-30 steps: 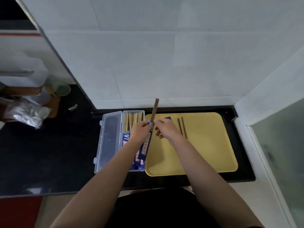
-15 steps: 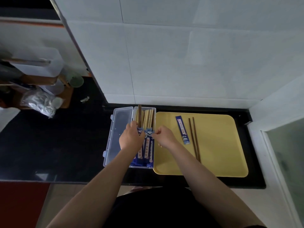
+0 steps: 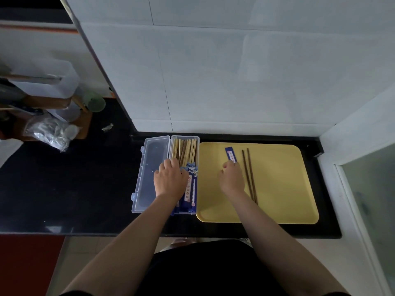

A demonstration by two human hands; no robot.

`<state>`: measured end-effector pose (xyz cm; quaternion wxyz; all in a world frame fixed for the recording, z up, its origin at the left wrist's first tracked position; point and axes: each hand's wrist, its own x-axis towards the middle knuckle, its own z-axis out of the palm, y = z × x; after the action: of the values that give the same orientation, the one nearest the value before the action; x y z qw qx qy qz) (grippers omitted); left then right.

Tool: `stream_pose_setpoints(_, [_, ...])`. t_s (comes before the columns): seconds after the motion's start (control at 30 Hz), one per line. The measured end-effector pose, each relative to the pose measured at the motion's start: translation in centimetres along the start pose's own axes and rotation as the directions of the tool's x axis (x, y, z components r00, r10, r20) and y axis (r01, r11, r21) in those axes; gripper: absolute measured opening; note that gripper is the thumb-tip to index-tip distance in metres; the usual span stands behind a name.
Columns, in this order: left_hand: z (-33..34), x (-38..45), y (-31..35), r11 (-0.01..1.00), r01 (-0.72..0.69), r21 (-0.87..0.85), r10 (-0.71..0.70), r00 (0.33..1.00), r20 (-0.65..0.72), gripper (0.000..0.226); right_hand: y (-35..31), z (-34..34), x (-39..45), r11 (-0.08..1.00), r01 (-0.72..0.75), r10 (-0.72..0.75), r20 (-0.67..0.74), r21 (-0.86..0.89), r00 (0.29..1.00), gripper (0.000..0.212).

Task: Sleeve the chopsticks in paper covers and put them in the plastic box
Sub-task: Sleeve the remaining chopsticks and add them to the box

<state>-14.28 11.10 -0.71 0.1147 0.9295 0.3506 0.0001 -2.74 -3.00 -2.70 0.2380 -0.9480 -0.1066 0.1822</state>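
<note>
My left hand (image 3: 170, 180) lies flat, fingers loosely together, on the sleeved chopsticks (image 3: 190, 184) in the plastic box (image 3: 184, 174). On the yellow tray (image 3: 277, 184), my right hand (image 3: 232, 178) touches the blue paper cover's (image 3: 230, 154) near end, fingers curled; whether they pinch it I cannot tell. Two bare chopsticks (image 3: 249, 174) lie just beside it.

On the black stone table (image 3: 64, 189) a clear plastic box (image 3: 184, 211) stands just left of the yellow plastic tray (image 3: 277, 189), its open lid (image 3: 149, 167) lying to its left. Sleeved chopsticks (image 3: 190, 189) lie in the box. On the tray, a blue paper cover (image 3: 230, 153) lies just left of two bare dark wooden chopsticks (image 3: 248, 167).
</note>
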Motion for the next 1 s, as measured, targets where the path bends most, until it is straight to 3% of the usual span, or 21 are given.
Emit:
stream_pose_setpoints(0.1, [-0.6,0.4,1.6,0.997,-0.005,-0.079,0.003,0.999,-0.032,0.021,3.0,0.0,0.4,0.96,0.077,-0.061,0.067,-0.27,0.996,0.061])
stream_pose_setpoints(0.2, [-1.2,0.9,3.9,0.987,-0.062,-0.146,0.056,0.997,-0.045,0.022,5.4,0.3,-0.1,0.908,0.11,-0.042,0.172,-0.405,0.984,0.073])
stream_pose_setpoints(0.37, [-1.2,1.1,7.7,0.969,-0.168,-0.182,0.168,0.986,-0.017,0.026,7.8,0.2,-0.8,0.877,0.216,-0.223,0.035,-0.43,0.974,0.044])
stream_pose_setpoints(0.53, [-0.2,0.7,10.2,0.953,-0.242,-0.179,0.252,0.967,0.032,0.025,8.7,-0.5,-0.7,0.906,0.188,-0.2,0.007,-0.378,0.98,0.042])
stream_pose_setpoints(0.77, [1.0,1.0,12.3,0.949,-0.283,-0.14,0.296,0.951,0.087,0.026,8.1,-1.1,0.5,0.811,0.327,-0.224,0.26,-0.484,0.939,0.069])
stream_pose_setpoints(1.0, [2.0,1.6,13.8,0.949,-0.291,-0.125,0.308,0.938,0.159,0.025,8.8,-1.8,1.7,0.833,0.339,-0.273,0.207,-0.438,0.939,0.036])
